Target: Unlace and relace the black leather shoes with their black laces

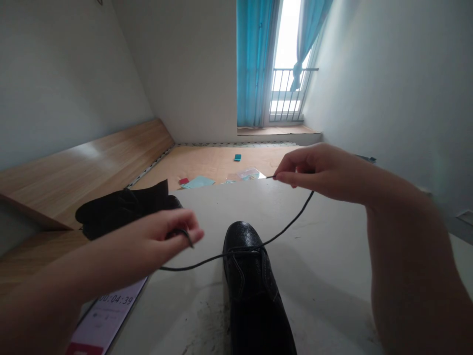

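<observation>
A black leather shoe stands on the white tabletop, its toe pointing away from me. One black shoelace runs across the front of its lacing flaps and out to both sides. My left hand, left of the shoe, is closed around one end, and a short tip sticks out by the thumb. Raised to the right beyond the toe, my right hand pinches the other end between thumb and fingertips. The lace hangs slack between each hand and the shoe. The rear of the shoe is cut off by the frame's bottom edge.
More black footwear lies at the left behind my left hand. A phone showing a timer lies under my left forearm. Beyond the white table is a wooden surface with a teal cloth and small packets.
</observation>
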`<state>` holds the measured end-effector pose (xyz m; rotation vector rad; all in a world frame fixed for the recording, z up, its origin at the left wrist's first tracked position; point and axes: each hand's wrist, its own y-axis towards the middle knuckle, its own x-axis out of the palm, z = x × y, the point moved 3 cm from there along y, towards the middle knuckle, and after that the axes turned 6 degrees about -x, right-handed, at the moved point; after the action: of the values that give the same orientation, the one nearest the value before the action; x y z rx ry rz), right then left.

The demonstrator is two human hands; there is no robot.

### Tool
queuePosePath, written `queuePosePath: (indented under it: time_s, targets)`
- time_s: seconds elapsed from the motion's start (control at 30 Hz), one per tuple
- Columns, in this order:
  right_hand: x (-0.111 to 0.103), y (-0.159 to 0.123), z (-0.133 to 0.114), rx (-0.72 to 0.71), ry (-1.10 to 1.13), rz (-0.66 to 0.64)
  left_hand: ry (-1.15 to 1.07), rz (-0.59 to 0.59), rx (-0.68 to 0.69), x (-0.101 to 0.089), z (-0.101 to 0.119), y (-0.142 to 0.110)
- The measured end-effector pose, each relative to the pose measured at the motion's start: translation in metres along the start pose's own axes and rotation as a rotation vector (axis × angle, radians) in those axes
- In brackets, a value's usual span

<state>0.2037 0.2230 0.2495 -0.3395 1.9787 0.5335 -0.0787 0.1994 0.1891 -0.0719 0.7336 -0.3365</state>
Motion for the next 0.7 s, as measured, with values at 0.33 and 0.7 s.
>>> queuePosePath:
  time_s: [0.33,0.7]
  targets:
    - [0.057,0.001,-0.049,-0.200,0.057,-0.565,0.377,-0.392,-0.008,0.038,0.005,0.002]
    - [0.076,0.008,-0.052,-0.253,0.012,-0.666,0.423,-0.273,-0.042,0.043,0.002,0.011]
